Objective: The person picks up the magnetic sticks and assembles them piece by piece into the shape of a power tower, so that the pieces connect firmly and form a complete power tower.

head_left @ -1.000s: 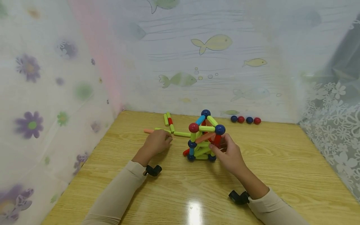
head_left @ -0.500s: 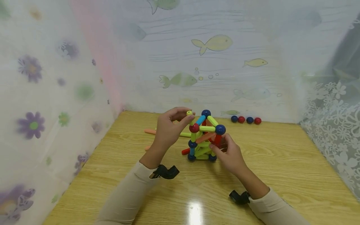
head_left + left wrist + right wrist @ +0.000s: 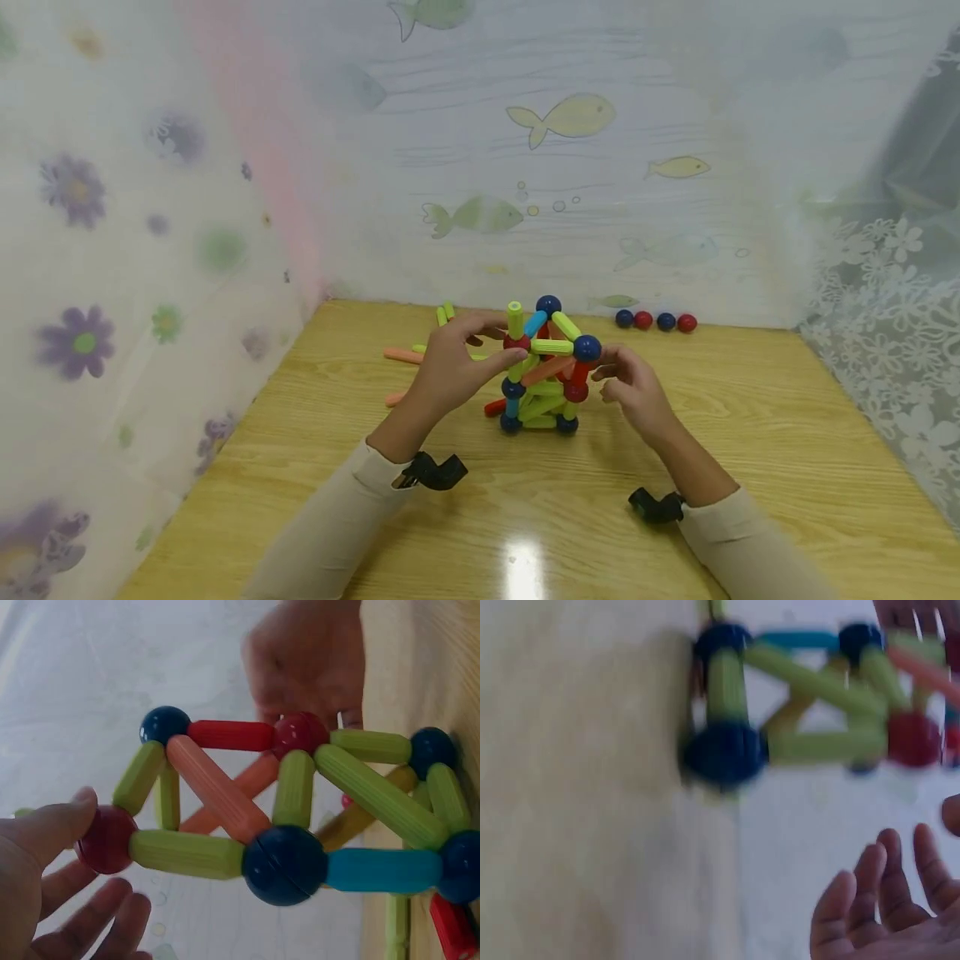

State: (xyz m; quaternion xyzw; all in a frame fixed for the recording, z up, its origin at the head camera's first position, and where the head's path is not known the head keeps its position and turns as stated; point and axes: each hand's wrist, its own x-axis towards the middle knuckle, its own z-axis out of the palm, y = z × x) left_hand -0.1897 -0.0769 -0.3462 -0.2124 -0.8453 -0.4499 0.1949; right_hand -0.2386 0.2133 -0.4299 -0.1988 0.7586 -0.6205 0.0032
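A tower of magnetic sticks and balls (image 3: 552, 347) stands upright on the table, built of yellow-green, blue, red and orange sticks. My left hand (image 3: 456, 364) holds the red ball (image 3: 107, 840) at its upper left corner between thumb and fingers. On top of that ball a yellow-green magnetic stick (image 3: 514, 320) points straight up. To the right of the tower, my right hand (image 3: 637, 393) has its fingers loosely spread, holding nothing. The right wrist view shows those fingers (image 3: 870, 881) apart from the tower's red ball (image 3: 913, 739).
Two blue and two red balls (image 3: 643, 320) sit in a row at the table's back edge. Left of the tower lie orange sticks (image 3: 403, 356) and yellow-green sticks (image 3: 448, 310), partly behind my left hand. A red stick (image 3: 495, 407) lies by the tower's base.
My left hand rose from the loose sticks with a yellow-green stick, which now stands on the red ball; its fingers moved down to that ball. My right hand let go of the tower and drew right.
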